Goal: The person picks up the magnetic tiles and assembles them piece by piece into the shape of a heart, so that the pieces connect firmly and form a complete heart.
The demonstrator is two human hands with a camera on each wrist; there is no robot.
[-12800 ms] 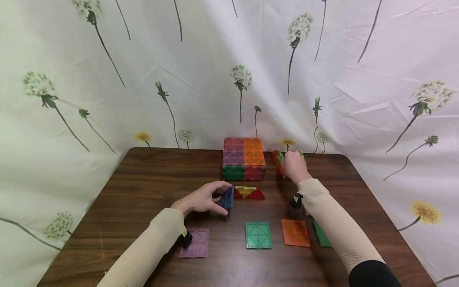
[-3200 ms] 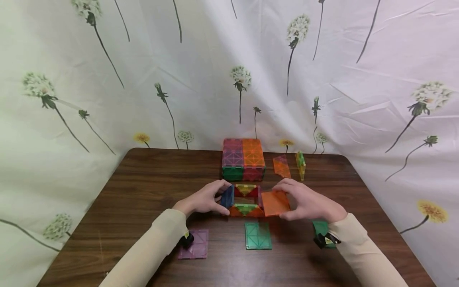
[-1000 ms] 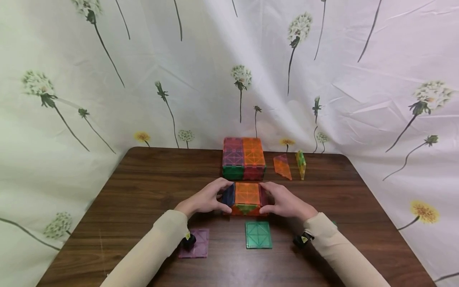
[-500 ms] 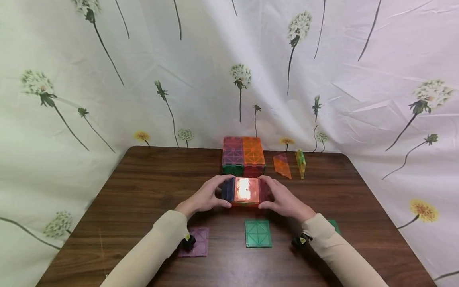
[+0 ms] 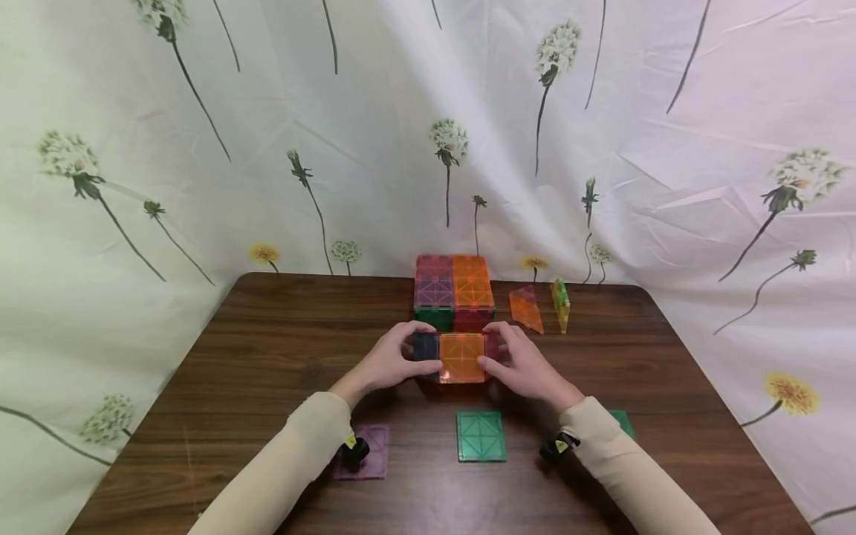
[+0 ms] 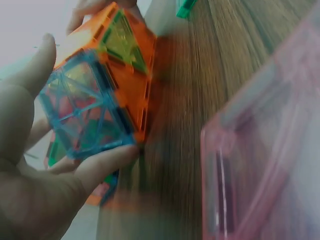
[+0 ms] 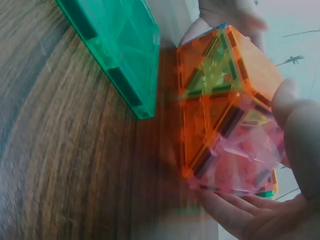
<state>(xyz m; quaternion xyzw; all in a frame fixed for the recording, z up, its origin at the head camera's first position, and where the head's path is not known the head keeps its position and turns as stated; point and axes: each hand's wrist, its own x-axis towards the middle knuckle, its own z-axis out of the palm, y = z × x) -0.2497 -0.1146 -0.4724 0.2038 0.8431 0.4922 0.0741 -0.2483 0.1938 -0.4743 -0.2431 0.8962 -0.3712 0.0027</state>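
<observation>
Both hands hold a small translucent magnetic-tile block between them. Its top is an orange square tile (image 5: 461,358). My left hand (image 5: 384,362) grips the left end, thumb in front and fingers behind, around a slanted blue tile (image 6: 82,112). My right hand (image 5: 531,365) grips the other end, where a pink tile (image 7: 237,160) slopes down. A yellow-green triangle tile (image 7: 212,72) sits between orange triangles on the near side. Just behind stands a larger tile box (image 5: 435,282), purple and orange on top. Whether the held block touches the table I cannot tell.
On the near table lie a purple square tile (image 5: 374,451), a green one (image 5: 481,437) and another green tile (image 5: 623,423) partly behind the right sleeve. Orange-and-purple tiles (image 5: 527,308) and upright yellow-green tiles (image 5: 561,306) are at the back right.
The right hand brought front pieces and a side tile, then set the orange square on top. Since a second ago both hands have shifted the block slightly towards the box and tilted it.
</observation>
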